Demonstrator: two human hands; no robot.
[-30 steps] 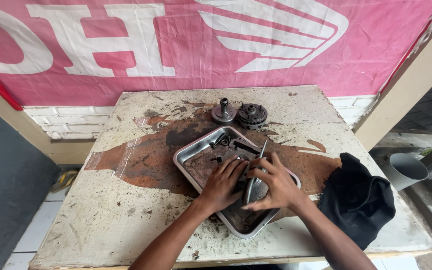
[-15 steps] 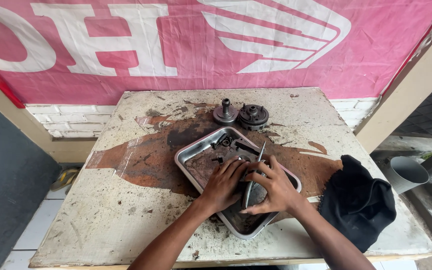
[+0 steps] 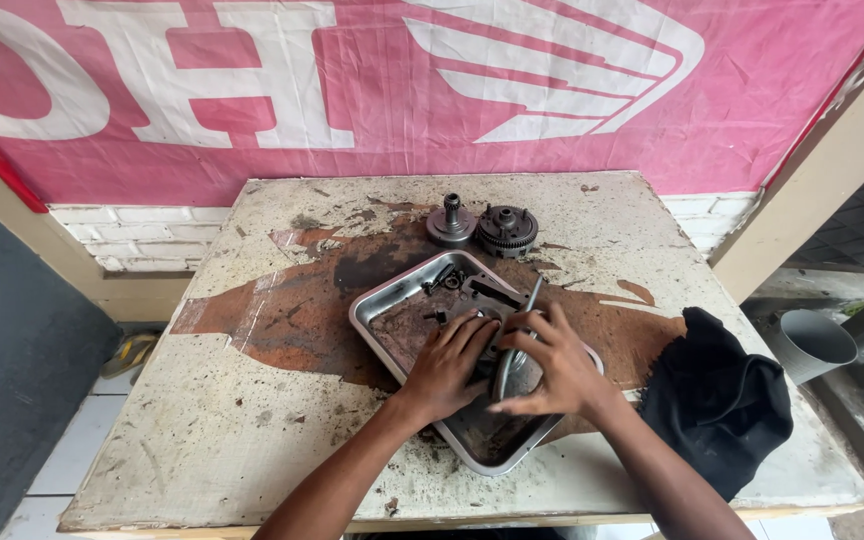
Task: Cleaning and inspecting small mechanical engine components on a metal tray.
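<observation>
The metal part (image 3: 514,372) I'm working on sits inside the steel tray (image 3: 384,303), near its front half, with a thin rod (image 3: 529,303) rising from it toward the tray's far rim. My right hand (image 3: 557,372) curls over the part, its grip pinching the rounded piece near the base of the rod, likely to keep it from sliding in the oily tray. My left hand (image 3: 452,365) lies flat beside it, fingers spread and pressing down on the part, closed on nothing; it seems to steady the work. Small dark bits (image 3: 444,282) lie at the tray's far end. Beyond the tray, two gears (image 3: 480,226) stand side by side on the stained surface (image 3: 202,420), and a black cloth (image 3: 717,400) lies to the right, apart from the tray.
</observation>
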